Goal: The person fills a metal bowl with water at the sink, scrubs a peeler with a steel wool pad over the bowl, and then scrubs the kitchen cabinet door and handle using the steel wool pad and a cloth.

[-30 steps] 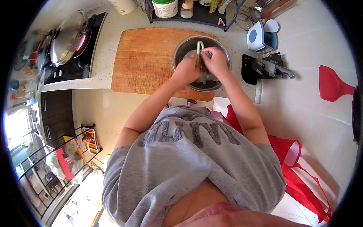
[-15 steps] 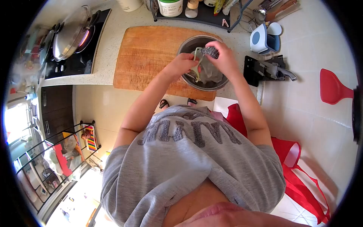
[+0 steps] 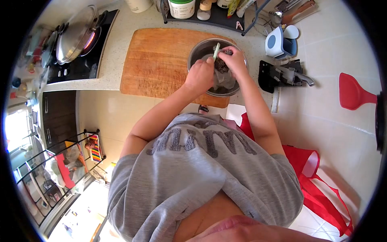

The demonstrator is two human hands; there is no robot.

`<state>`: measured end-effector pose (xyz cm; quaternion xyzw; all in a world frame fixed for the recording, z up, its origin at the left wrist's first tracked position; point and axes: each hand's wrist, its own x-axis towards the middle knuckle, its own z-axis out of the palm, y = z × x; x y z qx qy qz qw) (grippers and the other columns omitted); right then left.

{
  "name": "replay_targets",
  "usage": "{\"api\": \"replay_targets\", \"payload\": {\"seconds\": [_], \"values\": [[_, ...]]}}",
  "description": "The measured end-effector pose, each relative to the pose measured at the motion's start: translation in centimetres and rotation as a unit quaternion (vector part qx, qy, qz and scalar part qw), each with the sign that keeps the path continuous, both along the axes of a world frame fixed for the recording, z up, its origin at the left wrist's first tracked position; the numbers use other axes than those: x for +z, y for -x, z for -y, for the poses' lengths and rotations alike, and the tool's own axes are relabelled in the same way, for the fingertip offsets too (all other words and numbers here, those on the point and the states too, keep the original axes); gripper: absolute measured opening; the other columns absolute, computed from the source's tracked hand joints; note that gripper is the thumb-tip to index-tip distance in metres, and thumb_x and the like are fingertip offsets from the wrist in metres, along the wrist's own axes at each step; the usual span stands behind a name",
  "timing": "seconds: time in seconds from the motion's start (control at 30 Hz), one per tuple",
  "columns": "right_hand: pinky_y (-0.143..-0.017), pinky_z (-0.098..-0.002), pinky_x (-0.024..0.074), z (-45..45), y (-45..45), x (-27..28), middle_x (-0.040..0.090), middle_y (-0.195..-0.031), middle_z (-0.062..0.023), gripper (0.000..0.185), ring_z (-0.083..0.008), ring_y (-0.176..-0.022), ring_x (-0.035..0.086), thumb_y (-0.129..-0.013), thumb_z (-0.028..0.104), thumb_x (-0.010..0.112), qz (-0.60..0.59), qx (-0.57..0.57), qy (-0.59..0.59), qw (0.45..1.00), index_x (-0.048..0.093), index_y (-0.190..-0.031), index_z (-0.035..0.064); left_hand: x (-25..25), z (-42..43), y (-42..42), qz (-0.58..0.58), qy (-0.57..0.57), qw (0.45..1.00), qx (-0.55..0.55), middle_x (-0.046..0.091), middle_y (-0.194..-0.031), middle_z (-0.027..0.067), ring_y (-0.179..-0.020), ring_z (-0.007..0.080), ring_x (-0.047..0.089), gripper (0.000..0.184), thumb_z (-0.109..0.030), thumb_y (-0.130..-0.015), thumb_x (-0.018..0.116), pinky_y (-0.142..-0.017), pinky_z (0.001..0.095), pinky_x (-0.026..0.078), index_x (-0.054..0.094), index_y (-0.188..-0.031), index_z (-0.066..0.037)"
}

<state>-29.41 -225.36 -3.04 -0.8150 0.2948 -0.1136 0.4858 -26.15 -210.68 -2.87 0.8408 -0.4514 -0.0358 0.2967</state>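
Observation:
My left hand (image 3: 200, 75) is closed on a slim pale-green tool (image 3: 217, 50), held tilted up over the metal bowl (image 3: 196, 49). The fingers hide part of the tool, and its exact kind is unclear. My right hand (image 3: 236, 62) grips a dark, wiry steel scouring ball (image 3: 221, 65) close beside the tool. The ball appears to touch the tool. Below both hands, a crumpled, greyish translucent thing (image 3: 224, 82) lies in the bowl, perhaps a plastic bag or cloudy water. The bowl sits on the right part of a wooden board (image 3: 157, 60).
A lidded pan (image 3: 74, 38) stands on the black stove (image 3: 86, 66) at left. Behind the board is a rack (image 3: 225, 22) with jars. A knife holder (image 3: 282, 74) is at the right, and a red spatula (image 3: 354, 92) hangs on the wall. Red bags (image 3: 318, 197) lie below right.
My left hand has turned and moved slightly right, raising the green tool to a steeper tilt. The scouring ball has come lower, against the tool. The view has shifted slightly.

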Motion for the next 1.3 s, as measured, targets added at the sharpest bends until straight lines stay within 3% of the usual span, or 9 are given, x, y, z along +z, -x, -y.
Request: {"api": "replay_targets", "payload": {"seconds": [0.13,0.3,0.47,0.63,0.87,0.97,1.07,1.13,1.3], "values": [[-0.062,-0.0302,0.043,0.6,1.0,-0.5,0.06,-0.07,-0.0115,0.027,-0.0196,-0.064,0.055,-0.064,0.022,0.07,-0.017,0.073,-0.053,0.996,0.061,-0.08,0.0028,-0.5,0.4,-1.6,-0.146,0.003,0.988,0.041,0.057,-0.073,0.021,-0.073,0.0355,0.056,0.02,-0.008,-0.072,0.051,-0.063,0.0456,0.041,0.044,-0.088,0.001],[-0.073,-0.037,0.0438,1.3,1.7,-3.8,0.058,-0.082,-0.0166,0.023,-0.0311,-0.08,0.055,-0.067,0.015,0.064,-0.069,0.025,0.273,0.959,0.057,-0.086,0.0035,-0.5,-0.2,-3.6,-0.354,0.105,0.929,0.037,0.062,-0.074,0.0057,-0.062,0.0067,0.051,0.021,-0.011,-0.08,0.054,-0.054,0.0218,0.04,0.053,-0.097,0.002],[-0.076,-0.0395,0.0426,1.9,2.8,-7.6,0.055,-0.085,-0.0171,0.018,-0.0308,-0.085,0.054,-0.072,0.01,0.057,-0.096,0.152,0.206,0.962,0.056,-0.089,0.0051,-1.2,-0.4,-3.8,-0.422,0.12,0.898,0.035,0.062,-0.076,0.0044,-0.068,0.0069,0.053,0.021,-0.006,-0.079,0.054,-0.058,0.0212,0.042,0.055,-0.097,0.004],[-0.076,-0.0323,0.0425,-0.2,2.7,0.8,0.055,-0.086,-0.0143,0.019,-0.0289,-0.083,0.054,-0.071,0.015,0.063,0.131,0.039,0.031,0.99,0.057,-0.086,0.0067,-2.9,-0.1,-3.7,-0.41,0.129,0.903,0.009,0.061,-0.079,0.0062,-0.07,0.009,0.054,0.021,-0.006,-0.078,0.055,-0.06,0.0237,0.043,0.055,-0.097,0.002],[-0.074,-0.0313,0.0417,-0.2,0.6,0.6,0.056,-0.083,-0.0124,0.016,-0.0272,-0.081,0.055,-0.067,0.016,0.065,0.107,0.008,-0.02,0.994,0.06,-0.079,0.0052,-0.4,0.3,-1.8,-0.251,0.107,0.961,0.041,0.057,-0.076,0.0182,-0.066,0.023,0.056,0.022,-0.003,-0.072,0.056,-0.061,0.0317,0.042,0.055,-0.094,0.0],[-0.069,-0.0312,0.043,-1.1,1.0,0.4,0.058,-0.079,-0.0123,0.016,-0.0259,-0.077,0.057,-0.067,0.015,0.065,0.105,0.11,0.104,0.983,0.06,-0.077,0.0039,-0.4,0.2,-2.0,-0.218,0.114,0.969,0.026,0.057,-0.075,0.0179,-0.066,0.0268,0.055,0.021,-0.002,-0.071,0.055,-0.061,0.0329,0.042,0.055,-0.092,0.0],[-0.068,-0.0327,0.0432,-0.2,0.3,1.9,0.057,-0.078,-0.0131,0.016,-0.0266,-0.076,0.057,-0.065,0.015,0.065,0.066,0.024,0.014,0.997,0.061,-0.076,0.0037,-0.6,0.3,-1.7,-0.173,0.112,0.978,0.004,0.056,-0.075,0.0182,-0.065,0.0296,0.054,0.021,-0.001,-0.07,0.055,-0.061,0.0337,0.042,0.055,-0.092,-0.001],[-0.069,-0.0334,0.0432,-0.5,0.2,0.0,0.057,-0.08,-0.0139,0.017,-0.0276,-0.076,0.056,-0.065,0.016,0.065,0.108,0.038,0.112,0.987,0.061,-0.075,0.0032,-0.9,0.4,-1.7,-0.179,0.119,0.977,0.004,0.056,-0.075,0.0186,-0.066,0.0313,0.053,0.022,-0.002,-0.07,0.056,-0.061,0.0339,0.042,0.054,-0.092,-0.001],[-0.071,-0.0311,0.0432,0.6,0.3,-0.8,0.06,-0.082,-0.0139,0.019,-0.0263,-0.079,0.057,-0.066,0.018,0.064,0.096,-0.001,0.071,0.993,0.062,-0.076,0.0025,-1.8,-0.3,-1.0,-0.307,0.047,0.95,0.005,0.06,-0.078,0.0114,-0.067,0.0186,0.056,0.019,-0.004,-0.077,0.053,-0.062,0.029,0.043,0.054,-0.095,0.0]]}}
